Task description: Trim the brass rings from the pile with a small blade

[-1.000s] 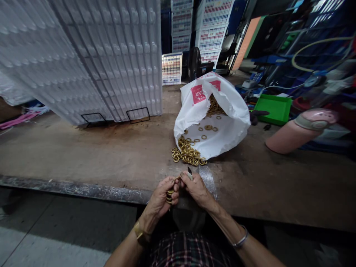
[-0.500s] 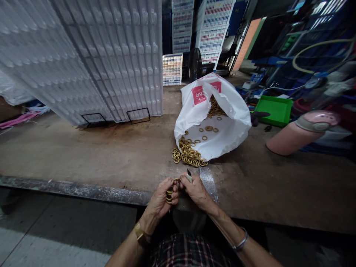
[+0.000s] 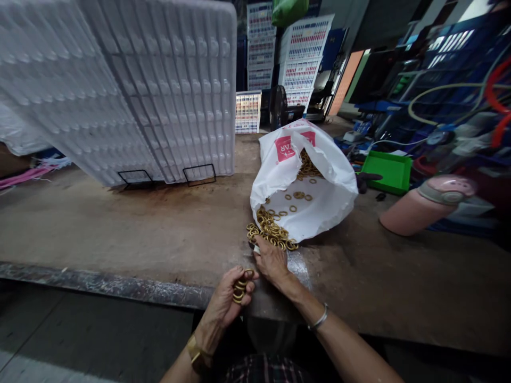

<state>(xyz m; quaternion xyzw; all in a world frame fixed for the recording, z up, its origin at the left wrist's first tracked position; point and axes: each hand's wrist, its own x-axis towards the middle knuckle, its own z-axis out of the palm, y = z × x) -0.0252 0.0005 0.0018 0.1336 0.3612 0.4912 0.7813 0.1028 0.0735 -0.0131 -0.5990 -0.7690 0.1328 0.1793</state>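
My left hand (image 3: 229, 298) is closed around a short stack of brass rings (image 3: 239, 287) just above the near edge of the workbench (image 3: 120, 229). Ahead of it, my right hand (image 3: 271, 260) reaches with its fingers curled down at the near edge of a loose pile of brass rings (image 3: 271, 231). A small pale tip shows under its fingers; I cannot make out what it is. The pile spills from the mouth of a white plastic bag (image 3: 319, 191) that lies on its side with more rings inside.
Stacked clear plastic trays (image 3: 120, 90) lean on wire stands at the back left. A pink bottle (image 3: 423, 205) lies at the right beside a green tray (image 3: 389, 170). White crates (image 3: 247, 106) and a fan stand behind the bench.
My hands were together at the bench edge, the right holding a small blade-like tool. The right hand has since moved forward to the ring pile. The camera has tilted up slightly.
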